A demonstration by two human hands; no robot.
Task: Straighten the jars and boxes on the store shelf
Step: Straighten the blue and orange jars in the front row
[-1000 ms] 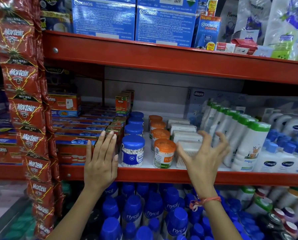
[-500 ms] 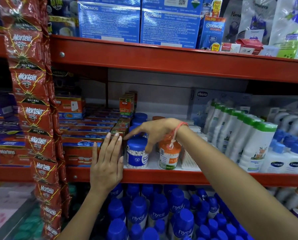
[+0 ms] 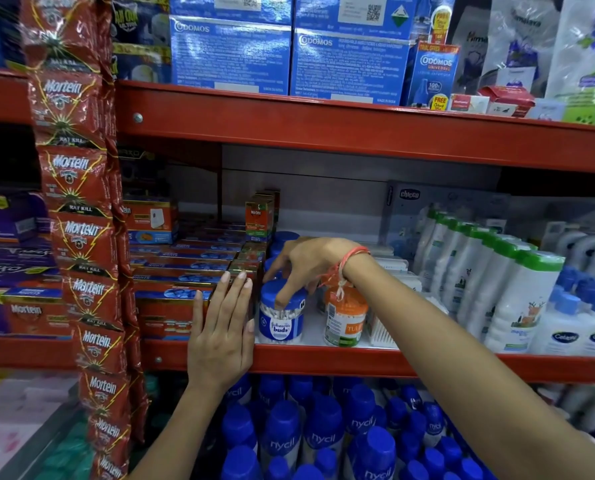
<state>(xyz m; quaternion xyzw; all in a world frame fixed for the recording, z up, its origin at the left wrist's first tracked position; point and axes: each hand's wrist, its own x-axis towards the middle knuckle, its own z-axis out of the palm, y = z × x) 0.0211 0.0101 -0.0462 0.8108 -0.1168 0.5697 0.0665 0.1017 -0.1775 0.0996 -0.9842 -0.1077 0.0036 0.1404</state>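
We are reaching over the front blue-lidded jar with our right hand, fingers curled down around its lid and seemingly gripping it from above. The jar is standing upright at the front edge of the red shelf, heading a row of blue-lidded jars running toward the back. Our left hand is lying flat and open, fingers together, pressing against the front of the stacked red boxes just left of the jar, its little-finger side almost touching the jar. An orange-lidded jar is sitting just right of the blue one, under our right wrist. The jar's long axis is running vertically, directly beneath the right fingertips, so we are judging that any turn or nudge to square it falls to the right hand, with the left bracing the boxes
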